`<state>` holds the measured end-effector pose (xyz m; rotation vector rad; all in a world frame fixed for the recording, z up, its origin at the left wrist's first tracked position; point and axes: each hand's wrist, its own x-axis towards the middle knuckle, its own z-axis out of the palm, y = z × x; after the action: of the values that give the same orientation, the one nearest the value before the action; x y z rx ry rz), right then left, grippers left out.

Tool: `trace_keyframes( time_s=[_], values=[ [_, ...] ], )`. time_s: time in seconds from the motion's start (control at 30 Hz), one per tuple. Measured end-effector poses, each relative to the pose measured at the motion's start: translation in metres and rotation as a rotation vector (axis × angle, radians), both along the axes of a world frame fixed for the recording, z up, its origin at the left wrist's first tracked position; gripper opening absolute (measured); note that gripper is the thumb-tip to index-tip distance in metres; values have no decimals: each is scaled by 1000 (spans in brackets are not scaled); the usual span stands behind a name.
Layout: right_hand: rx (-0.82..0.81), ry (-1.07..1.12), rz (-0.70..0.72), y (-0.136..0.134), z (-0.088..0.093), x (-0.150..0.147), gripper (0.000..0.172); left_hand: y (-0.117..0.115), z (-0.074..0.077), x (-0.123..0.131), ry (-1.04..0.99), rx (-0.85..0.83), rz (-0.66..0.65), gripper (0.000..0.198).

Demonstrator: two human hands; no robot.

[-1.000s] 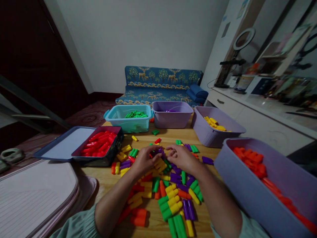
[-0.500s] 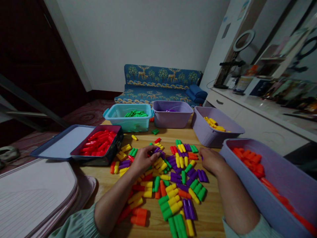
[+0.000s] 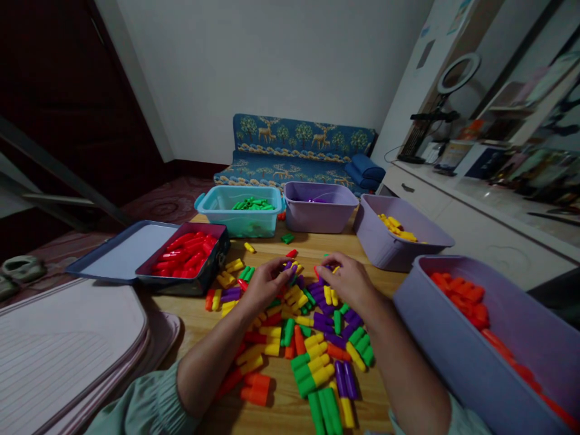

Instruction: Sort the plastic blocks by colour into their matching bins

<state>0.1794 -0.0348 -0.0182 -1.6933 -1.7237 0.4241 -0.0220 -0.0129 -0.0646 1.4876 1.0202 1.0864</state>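
A heap of bullet-shaped plastic building blocks (image 3: pixel 312 350) in green, yellow, purple, red and orange is spread over the wooden table. Some are joined side by side or end to end. My left hand (image 3: pixel 267 283) is over the far part of the heap, thumb and fingers closed on a purple building block (image 3: pixel 289 265). To its right, my right hand (image 3: pixel 348 279) curls its fingers down over the heap, close to a red block (image 3: pixel 316 272). Its fingertips are partly hidden, and I cannot make out what is in them.
Behind the heap stand a turquoise bin (image 3: pixel 217 217) of green blocks and a lilac bin (image 3: pixel 319 216) with purple ones. Lilac bins of yellow (image 3: pixel 378 251) and orange (image 3: pixel 435 332) blocks are at right. An open case (image 3: pixel 212 269) of red blocks is at left, near pink boards (image 3: pixel 72 344).
My right hand has moved left from the right side of the heap to over its far part, nearer my left hand. The left hand keeps the purple block. The view has shifted slightly.
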Motion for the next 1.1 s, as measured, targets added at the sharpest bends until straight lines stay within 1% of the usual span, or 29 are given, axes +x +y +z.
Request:
trace_keyframes(
  time_s=[0.07,0.17,0.23,0.27,0.33,0.37,0.4,0.43,0.5,0.57,0.63,0.7,0.8,0.9,1.0,1.07,1.1],
  values=[
    [-60,207,104,-3,-9,-24,21,-3,7,-1,-94,-93,-24,60],
    [-163,565,191,-6,-20,-47,27,-8,16,-3,-178,-216,-87,63],
    [-182,749,243,-6,-22,-52,34,-9,17,-4,-208,-258,-132,63],
    [-182,804,269,-6,-21,-52,38,-9,16,-4,-214,-265,-142,63],
    [-175,838,299,-3,-19,-46,41,-6,13,-4,-203,-266,-123,65],
    [-166,813,293,0,-18,-40,40,-5,10,-4,-195,-265,-98,66],
    [-144,752,257,2,-17,-33,38,-3,8,-5,-187,-263,-69,66],
    [-105,646,197,5,-17,-25,34,-1,6,-6,-177,-263,-41,65],
    [-3,323,49,9,-18,-6,27,2,4,-8,-150,-266,5,62],
    [55,-36,-52,12,-21,11,27,5,4,-11,-99,-236,44,57],
    [25,-293,-88,12,-24,22,30,7,4,-14,-13,-157,83,50],
    [-40,-421,-103,10,-27,24,31,9,4,-18,123,-46,130,43],
    [-84,-478,-109,7,-28,21,29,10,4,-23,394,117,216,34],
    [-62,-403,-99,7,-28,17,26,10,3,-28,589,240,261,31],
    [-53,-178,-26,11,-30,13,24,10,2,-29,654,354,302,31],
    [-80,-41,49,14,-30,10,25,10,1,-29,650,410,332,31],
    [-98,-8,85,14,-30,7,28,10,1,-29,636,427,343,30]
  ],
)
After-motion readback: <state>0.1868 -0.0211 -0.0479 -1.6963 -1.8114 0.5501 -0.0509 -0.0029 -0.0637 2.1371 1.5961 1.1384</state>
